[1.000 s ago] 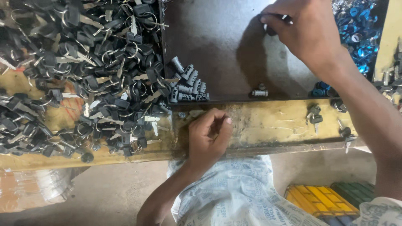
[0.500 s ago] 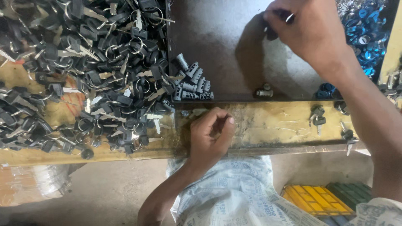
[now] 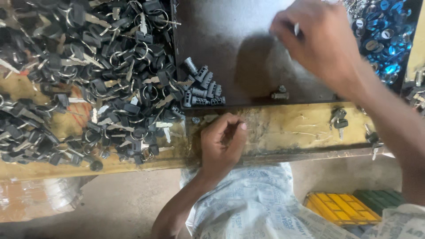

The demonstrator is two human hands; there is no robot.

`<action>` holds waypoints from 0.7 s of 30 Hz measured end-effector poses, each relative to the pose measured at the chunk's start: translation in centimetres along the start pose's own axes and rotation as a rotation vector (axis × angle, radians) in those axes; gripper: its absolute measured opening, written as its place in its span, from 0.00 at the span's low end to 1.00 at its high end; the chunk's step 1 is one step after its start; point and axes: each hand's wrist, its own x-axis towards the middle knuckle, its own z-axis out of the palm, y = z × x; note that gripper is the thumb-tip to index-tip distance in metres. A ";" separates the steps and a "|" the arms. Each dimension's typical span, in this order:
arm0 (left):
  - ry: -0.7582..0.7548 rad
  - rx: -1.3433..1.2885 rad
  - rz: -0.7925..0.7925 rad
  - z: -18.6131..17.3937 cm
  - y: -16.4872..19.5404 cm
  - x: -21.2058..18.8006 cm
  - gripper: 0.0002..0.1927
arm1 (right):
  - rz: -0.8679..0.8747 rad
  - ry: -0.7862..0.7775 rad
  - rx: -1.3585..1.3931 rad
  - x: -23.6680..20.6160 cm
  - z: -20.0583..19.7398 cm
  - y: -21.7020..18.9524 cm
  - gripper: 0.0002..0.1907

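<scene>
Key pile (image 3: 88, 79) heaped far left on the yellow bench (image 3: 287, 128). Left hand (image 3: 220, 144) rests on bench edge, fingers curled loosely, nothing visibly gripped. Lock cylinders (image 3: 201, 88) rowed on dark tray (image 3: 230, 48). Right hand (image 3: 316, 42) over tray, pinching a small light piece (image 3: 296, 29).

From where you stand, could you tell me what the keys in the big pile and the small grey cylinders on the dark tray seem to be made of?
The keys look like bright metal blades with matt black plastic heads, on shiny wire rings. The grey cylinders seem cast metal: dull silver, ribbed sides. The dark tray looks like sheet metal, worn smooth, though that is less certain.
</scene>
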 end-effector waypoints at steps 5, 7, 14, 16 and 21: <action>0.034 -0.240 -0.097 0.3 0.1 -0.2 0.03 | 0.221 -0.090 0.438 -8.3 -0.5 -5.1 0.07; -0.025 -0.206 -0.035 0.8 0.1 -0.3 0.04 | 0.236 0.019 0.444 -11.3 0.5 -6.6 0.08; -0.001 0.177 0.309 2.7 0.0 0.3 0.06 | 0.407 0.207 0.468 -14.1 2.5 -8.5 0.07; -0.024 0.217 0.373 2.8 0.2 0.3 0.06 | 0.428 0.223 0.504 -14.0 2.6 -8.7 0.07; 0.044 0.329 0.513 2.9 -0.1 0.2 0.06 | 0.459 0.193 0.472 -14.1 2.9 -8.7 0.08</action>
